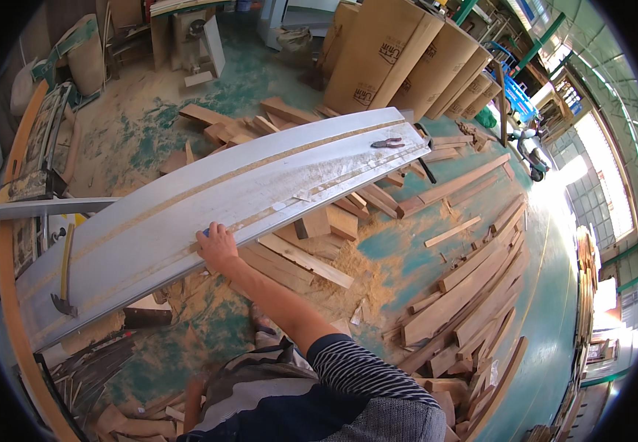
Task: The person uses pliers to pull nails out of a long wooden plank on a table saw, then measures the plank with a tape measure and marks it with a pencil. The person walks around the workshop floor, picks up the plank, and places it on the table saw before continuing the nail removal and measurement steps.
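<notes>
My right hand (219,244) rests at the near edge of a long silver-grey metal table (186,199). Its fingers are closed around a small blue object (206,232), mostly hidden, whose kind I cannot make out. Low beside my body, part of my left arm (194,401) shows, blurred, and its fingers cannot be made out. A hammer (66,272) with a yellow handle lies on the table's left end. Toward the far right end sits a pair of pliers (387,143) with dark reddish handles. Sawdust streaks the tabletop.
Wooden boards (473,287) lie in a heap on the green floor to the right. More offcuts (326,225) and sawdust surround the table. Tall cardboard boxes (381,55) stand behind it. An orange-brown wooden beam (13,295) runs along the left. A scooter (532,155) is parked farther right.
</notes>
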`<control>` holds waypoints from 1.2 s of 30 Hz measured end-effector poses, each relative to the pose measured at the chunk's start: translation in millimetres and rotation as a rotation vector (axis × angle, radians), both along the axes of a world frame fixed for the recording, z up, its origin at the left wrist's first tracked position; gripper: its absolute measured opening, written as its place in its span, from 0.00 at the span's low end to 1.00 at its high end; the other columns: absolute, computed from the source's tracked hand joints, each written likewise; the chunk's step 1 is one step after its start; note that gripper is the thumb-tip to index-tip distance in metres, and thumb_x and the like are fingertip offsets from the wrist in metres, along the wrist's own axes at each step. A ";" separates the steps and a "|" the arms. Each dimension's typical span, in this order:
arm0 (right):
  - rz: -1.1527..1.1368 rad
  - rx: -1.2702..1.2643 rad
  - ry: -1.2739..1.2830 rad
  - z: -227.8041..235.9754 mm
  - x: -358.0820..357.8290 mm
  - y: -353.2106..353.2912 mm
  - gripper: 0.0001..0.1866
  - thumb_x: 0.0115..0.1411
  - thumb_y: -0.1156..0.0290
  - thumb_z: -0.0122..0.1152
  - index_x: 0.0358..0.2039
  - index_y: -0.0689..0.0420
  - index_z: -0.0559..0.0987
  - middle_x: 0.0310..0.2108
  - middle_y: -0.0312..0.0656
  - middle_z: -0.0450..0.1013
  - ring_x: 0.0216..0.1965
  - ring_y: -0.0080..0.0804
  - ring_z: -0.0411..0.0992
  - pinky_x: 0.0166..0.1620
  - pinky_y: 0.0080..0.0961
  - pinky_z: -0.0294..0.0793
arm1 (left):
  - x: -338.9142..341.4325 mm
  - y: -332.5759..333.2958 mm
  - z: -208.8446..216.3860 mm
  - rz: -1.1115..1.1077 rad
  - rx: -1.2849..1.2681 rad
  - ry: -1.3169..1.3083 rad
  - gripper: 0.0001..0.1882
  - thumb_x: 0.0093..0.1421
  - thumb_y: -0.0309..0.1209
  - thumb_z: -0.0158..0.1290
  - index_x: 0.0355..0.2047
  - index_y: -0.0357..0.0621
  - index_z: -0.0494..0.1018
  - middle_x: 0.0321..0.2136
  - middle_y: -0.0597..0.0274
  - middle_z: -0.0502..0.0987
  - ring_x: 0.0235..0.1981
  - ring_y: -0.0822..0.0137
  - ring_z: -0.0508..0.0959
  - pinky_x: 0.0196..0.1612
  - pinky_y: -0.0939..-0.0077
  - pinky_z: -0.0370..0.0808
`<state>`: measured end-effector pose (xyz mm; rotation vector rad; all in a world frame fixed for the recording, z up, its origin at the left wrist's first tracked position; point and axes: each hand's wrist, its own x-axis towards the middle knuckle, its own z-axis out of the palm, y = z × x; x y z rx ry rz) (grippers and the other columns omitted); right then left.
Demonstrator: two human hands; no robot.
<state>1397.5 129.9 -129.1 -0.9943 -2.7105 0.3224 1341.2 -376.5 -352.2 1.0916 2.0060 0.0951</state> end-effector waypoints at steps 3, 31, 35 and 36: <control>0.023 -0.130 0.059 5.3 23.9 -11.6 0.21 0.57 0.53 0.64 0.46 0.51 0.78 0.41 0.52 0.71 0.44 0.50 0.73 0.43 0.44 0.75 | 1.7 48.7 34.7 0.968 0.067 -0.343 0.24 0.68 0.44 0.55 0.55 0.38 0.72 0.34 0.56 0.76 0.36 0.57 0.78 0.40 0.62 0.73; -1.098 -0.685 -0.241 -246.5 601.7 -357.5 0.12 0.58 0.66 0.57 0.39 0.54 0.84 0.29 0.55 0.80 0.32 0.44 0.81 0.38 0.40 0.80 | 220.4 254.3 233.5 0.416 -0.091 -1.080 0.20 0.64 0.33 0.60 0.51 0.39 0.68 0.40 0.55 0.78 0.36 0.61 0.82 0.32 0.65 0.84; -1.420 -1.366 -0.171 -269.2 703.7 -490.7 0.18 0.57 0.57 0.60 0.33 0.61 0.85 0.37 0.55 0.82 0.42 0.49 0.81 0.44 0.43 0.80 | 277.8 308.6 220.7 0.419 -0.078 -1.040 0.14 0.65 0.36 0.59 0.43 0.41 0.72 0.35 0.57 0.78 0.32 0.63 0.82 0.26 0.66 0.83; -1.421 -1.388 -0.091 -261.9 719.6 -512.1 0.17 0.56 0.58 0.61 0.32 0.59 0.86 0.37 0.54 0.82 0.43 0.49 0.81 0.45 0.43 0.80 | 297.7 316.3 217.2 0.481 -0.092 -1.015 0.14 0.65 0.37 0.59 0.43 0.41 0.72 0.34 0.57 0.78 0.31 0.63 0.82 0.26 0.66 0.82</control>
